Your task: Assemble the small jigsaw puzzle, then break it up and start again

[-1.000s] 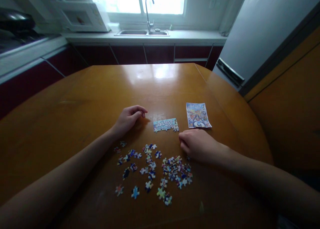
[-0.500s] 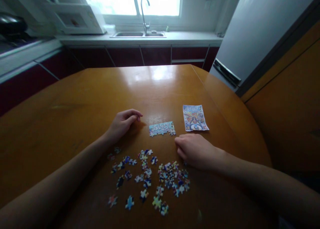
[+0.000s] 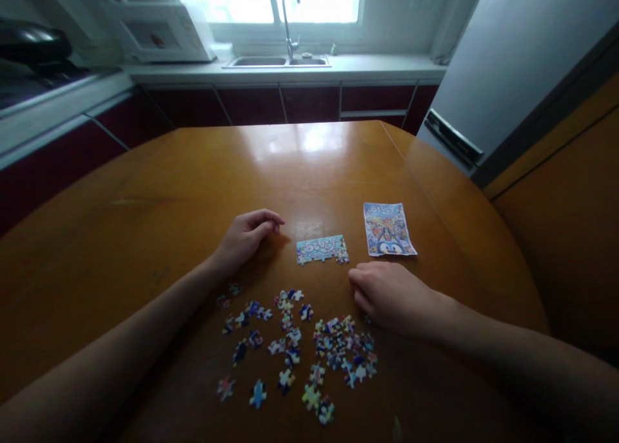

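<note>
A joined strip of puzzle pieces (image 3: 322, 249) lies on the round wooden table (image 3: 193, 185). To its right lies a small printed picture sheet (image 3: 388, 229). My left hand (image 3: 246, 235) rests on the table left of the strip, fingers curled loosely with nothing visible in them. Just below the strip's right end, my right hand (image 3: 389, 295) lies knuckles up with its fingers curled under; whether it holds anything is hidden. Several loose puzzle pieces (image 3: 300, 343) are scattered between my forearms.
Beyond the table runs a kitchen counter with a sink and tap (image 3: 287, 49) under a bright window. A microwave (image 3: 159, 33) stands at the back left. A grey fridge (image 3: 507, 62) stands at the right, close to the table's edge.
The view has shifted slightly as my head moved. Both hands stay in about the same places on the table. The pieces have not moved.
</note>
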The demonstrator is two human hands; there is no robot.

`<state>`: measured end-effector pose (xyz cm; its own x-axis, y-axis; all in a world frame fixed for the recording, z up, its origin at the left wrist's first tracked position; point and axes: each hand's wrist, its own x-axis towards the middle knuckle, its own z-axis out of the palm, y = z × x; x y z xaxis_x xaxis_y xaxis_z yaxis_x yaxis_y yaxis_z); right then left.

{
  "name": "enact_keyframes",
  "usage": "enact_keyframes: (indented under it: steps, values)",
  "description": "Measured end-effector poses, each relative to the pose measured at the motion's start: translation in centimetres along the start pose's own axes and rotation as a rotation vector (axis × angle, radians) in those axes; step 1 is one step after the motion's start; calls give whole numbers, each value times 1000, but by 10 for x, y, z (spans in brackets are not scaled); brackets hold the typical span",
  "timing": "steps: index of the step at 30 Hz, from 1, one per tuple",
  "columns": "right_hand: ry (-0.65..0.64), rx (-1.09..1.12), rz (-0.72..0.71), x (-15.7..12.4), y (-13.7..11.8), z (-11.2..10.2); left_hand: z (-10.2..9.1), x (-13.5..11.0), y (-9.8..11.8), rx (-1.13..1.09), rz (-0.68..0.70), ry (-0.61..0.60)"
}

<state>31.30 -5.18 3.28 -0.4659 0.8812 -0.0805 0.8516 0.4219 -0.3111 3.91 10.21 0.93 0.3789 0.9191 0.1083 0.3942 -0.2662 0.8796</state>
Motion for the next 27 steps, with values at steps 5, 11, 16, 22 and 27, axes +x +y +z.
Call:
enact_keyframes:
  steps: [5, 11, 16, 22, 27]
  values:
    - [0, 15, 7, 0, 1, 1, 0, 0, -1, 8, 15, -13]
    - [-33, 37, 14, 2, 0, -3, 0, 0, 1, 13, -1, -4]
    - [-44, 44, 18, 2, -1, -5, 0, 0, 1, 27, 6, -1]
    - [-31, 55, 11, 2, 0, -2, -1, 1, -3, 12, 12, -9]
    - [-33, 51, 15, 2, 0, -3, 0, 1, -2, -8, 15, -9]
